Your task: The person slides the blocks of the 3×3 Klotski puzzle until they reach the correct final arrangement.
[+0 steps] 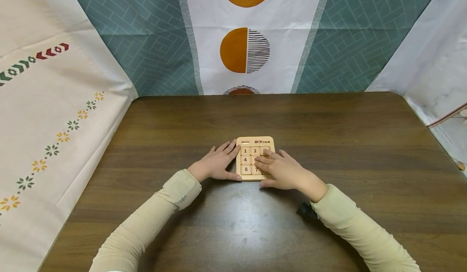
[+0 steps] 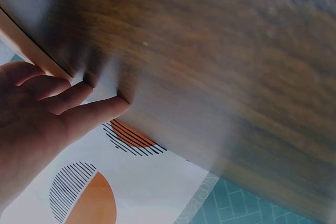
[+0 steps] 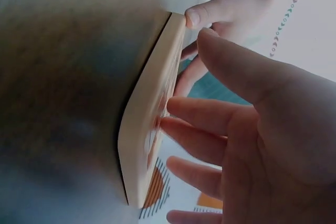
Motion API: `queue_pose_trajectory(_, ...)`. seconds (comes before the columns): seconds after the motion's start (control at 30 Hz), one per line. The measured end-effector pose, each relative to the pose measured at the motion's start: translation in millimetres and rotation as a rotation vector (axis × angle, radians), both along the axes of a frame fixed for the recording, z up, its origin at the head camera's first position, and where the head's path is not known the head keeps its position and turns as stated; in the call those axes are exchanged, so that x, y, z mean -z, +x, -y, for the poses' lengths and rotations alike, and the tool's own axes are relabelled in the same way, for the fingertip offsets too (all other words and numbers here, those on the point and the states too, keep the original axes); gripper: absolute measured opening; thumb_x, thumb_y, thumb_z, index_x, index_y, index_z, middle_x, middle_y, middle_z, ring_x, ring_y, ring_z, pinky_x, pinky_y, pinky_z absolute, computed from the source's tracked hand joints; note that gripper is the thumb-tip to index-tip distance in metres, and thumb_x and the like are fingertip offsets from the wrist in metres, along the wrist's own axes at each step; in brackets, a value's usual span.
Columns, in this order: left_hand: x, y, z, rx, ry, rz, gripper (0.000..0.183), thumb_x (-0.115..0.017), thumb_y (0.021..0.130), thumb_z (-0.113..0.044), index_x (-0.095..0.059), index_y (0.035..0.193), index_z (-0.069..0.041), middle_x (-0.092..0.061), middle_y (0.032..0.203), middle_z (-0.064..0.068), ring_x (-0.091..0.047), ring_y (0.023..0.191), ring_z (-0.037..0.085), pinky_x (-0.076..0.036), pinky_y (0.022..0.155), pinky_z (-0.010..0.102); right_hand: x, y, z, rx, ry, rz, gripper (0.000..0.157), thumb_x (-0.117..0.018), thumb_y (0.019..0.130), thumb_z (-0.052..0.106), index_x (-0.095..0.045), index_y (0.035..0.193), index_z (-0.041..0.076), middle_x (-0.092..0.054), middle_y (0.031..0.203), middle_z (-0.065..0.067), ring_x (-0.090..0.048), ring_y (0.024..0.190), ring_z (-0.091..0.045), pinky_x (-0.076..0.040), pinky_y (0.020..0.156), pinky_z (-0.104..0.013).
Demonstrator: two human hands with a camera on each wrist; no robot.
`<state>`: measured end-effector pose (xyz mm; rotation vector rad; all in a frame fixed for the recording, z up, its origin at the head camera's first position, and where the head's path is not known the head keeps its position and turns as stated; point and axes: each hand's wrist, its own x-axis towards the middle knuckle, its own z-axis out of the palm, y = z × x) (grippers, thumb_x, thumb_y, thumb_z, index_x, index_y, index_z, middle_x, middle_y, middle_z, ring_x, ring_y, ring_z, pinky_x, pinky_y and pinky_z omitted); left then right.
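Note:
A light wooden number slide puzzle [image 1: 251,138] lies flat on the table, with numbered square tiles in its frame. My left hand [image 1: 217,163] rests at its left side, fingers spread and thumb at the lower left corner. From the right, my right hand [image 1: 284,171] reaches over the puzzle, its fingertips on the middle and right tiles and hiding several of them. In the right wrist view, the fingers of the right hand [image 3: 247,124] extend onto the tile face, and the left thumb touches the frame's corner. The left wrist view shows the left hand [image 2: 47,114] with extended fingers beside the puzzle's edge [image 2: 34,48].
The brown wood-grain table [image 1: 182,122] surrounds the puzzle. A small black object [image 1: 306,210] shows beside the right cuff. Behind the table hangs a teal and white cloth [image 1: 146,41] with orange circles; a patterned white cloth [image 1: 36,122] covers the left side.

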<state>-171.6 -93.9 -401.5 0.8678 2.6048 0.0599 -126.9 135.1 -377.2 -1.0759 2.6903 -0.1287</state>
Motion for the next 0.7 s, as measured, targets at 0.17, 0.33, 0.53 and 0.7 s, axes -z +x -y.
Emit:
queue_pose_trajectory(0.17, -0.3, 0.9, 0, -0.004, -0.004, 0.005, 0.102, -0.051, 0.076, -0.069, -0.007, 0.148, -0.013, 0.002, 0.152, 0.009, -0.006, 0.138, 0.028, -0.019, 0.101, 0.058, -3.0, 10.4, -8, 0.015, 0.003, -0.011, 0.061, -0.058, 0.085, 0.046, -0.049, 0.133, 0.008, -0.041, 0.139, -0.007, -0.024, 0.133, -0.032, -0.021, 0.098, -0.061)
queue_pose_trajectory(0.33, -1.3, 0.1, 0, 0.002, 0.002, 0.002, 0.101, -0.051, 0.076, -0.069, -0.007, 0.148, -0.012, 0.002, 0.152, 0.010, -0.006, 0.138, 0.028, -0.019, 0.101, 0.058, -6.4, 21.1, -17, 0.029, 0.011, -0.031, 0.057, -0.061, 0.084, 0.044, -0.054, 0.128, 0.009, -0.047, 0.135, -0.007, -0.028, 0.131, -0.033, -0.024, 0.096, -0.061)
queue_pose_trajectory(0.53, -2.1, -0.6, 0, 0.001, 0.005, 0.002, 0.101, -0.052, 0.076, -0.069, -0.008, 0.148, -0.012, 0.001, 0.152, 0.010, -0.006, 0.138, 0.028, -0.019, 0.101, 0.058, -5.0, 18.2, -19, 0.040, -0.003, -0.029, 0.058, -0.061, 0.083, 0.044, -0.054, 0.129, 0.009, -0.047, 0.135, -0.007, -0.030, 0.130, -0.035, -0.024, 0.095, -0.063)
queue_pose_trajectory(0.7, -1.9, -0.4, 0, 0.002, 0.003, 0.000, 0.101, -0.051, 0.076, -0.069, -0.007, 0.148, -0.012, 0.001, 0.152, 0.010, -0.006, 0.138, 0.028, -0.019, 0.101, 0.058, -3.7, 5.4, -20, 0.055, -0.007, -0.009, 0.059, -0.060, 0.084, 0.045, -0.052, 0.130, 0.009, -0.045, 0.136, -0.008, -0.029, 0.130, -0.035, -0.023, 0.095, -0.063)
